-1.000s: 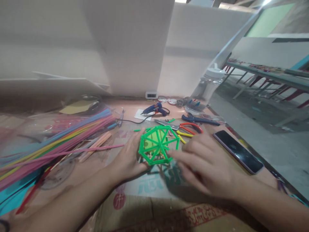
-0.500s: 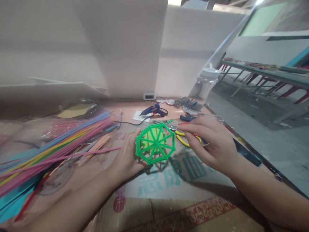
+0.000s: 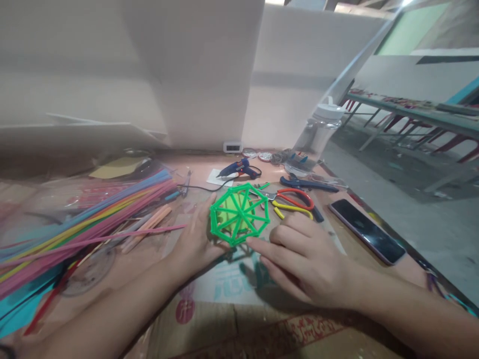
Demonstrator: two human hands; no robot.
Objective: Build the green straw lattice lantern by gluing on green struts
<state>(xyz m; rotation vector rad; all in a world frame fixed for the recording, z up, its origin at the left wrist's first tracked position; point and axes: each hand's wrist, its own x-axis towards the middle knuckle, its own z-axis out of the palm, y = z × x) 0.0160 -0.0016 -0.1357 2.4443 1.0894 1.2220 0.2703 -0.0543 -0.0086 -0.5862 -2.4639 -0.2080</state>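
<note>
A green eight-sided frame with spokes like a small wheel (image 3: 241, 213) is held up over the table, its material too blurred to name. Behind its spokes shows a lighter yellow-green piece. My left hand (image 3: 200, 239) grips the frame from the left side, with the fingers partly hidden behind it. My right hand (image 3: 303, 254) has its index finger stretched out to the frame's lower right rim, at or very close to touching. Its other fingers curl in, the thumb stands apart below, and nothing shows in them.
Red-and-yellow-handled pliers or scissors (image 3: 299, 197) lie behind my right hand, near a dark blue-handled tool (image 3: 309, 184). A blue glue gun (image 3: 237, 168) rests at the back. Coloured sticks (image 3: 112, 214) are piled left. A phone (image 3: 366, 231) and a water bottle (image 3: 316, 134) stand right.
My right hand has moved left and down from above the tools to the frame's lower right rim, uncovering the handles and the phone. My left hand keeps hold of the frame, which has tilted slightly.
</note>
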